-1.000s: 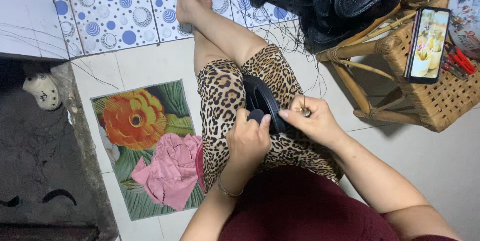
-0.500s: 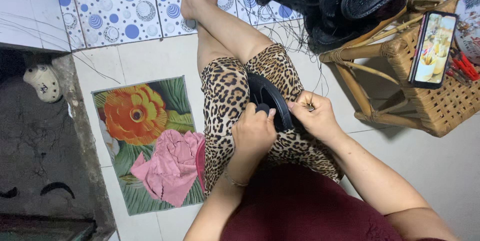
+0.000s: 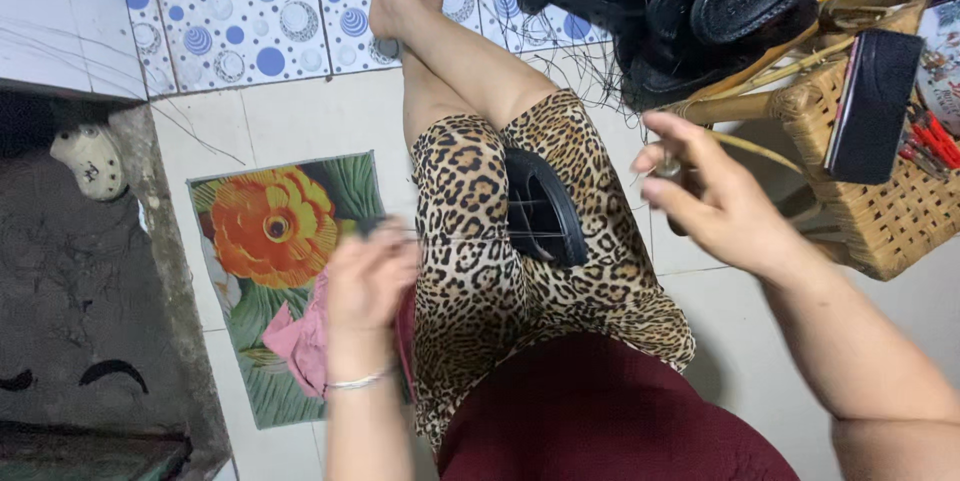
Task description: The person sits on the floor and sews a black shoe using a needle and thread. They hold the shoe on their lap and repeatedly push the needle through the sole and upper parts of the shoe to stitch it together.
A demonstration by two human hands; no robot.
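A black sandal [image 3: 540,203] lies across my lap on the leopard-print trousers [image 3: 470,271]. Thin threads [image 3: 470,236] stretch taut from the sandal out to the left. My left hand [image 3: 365,276], blurred by motion, is pulled out over the flower mat with its fingers closed on the thread ends. To the right of the sandal, my right hand [image 3: 705,201] is raised and pinches a small shiny needle-like piece [image 3: 668,169] between thumb and fingers.
A flower-print mat [image 3: 280,231] with a pink cloth [image 3: 300,336] lies on the tiled floor at left. A heap of black sandals [image 3: 690,11] sits at the top right. Beside it, a wicker stool [image 3: 890,211] carries a dark phone [image 3: 872,106]. A dark concrete pit [image 3: 70,301] edges the left.
Both hands were together on the sandal. They have now pulled apart, the left out to the left and the right up to the right, drawing the threads tight.
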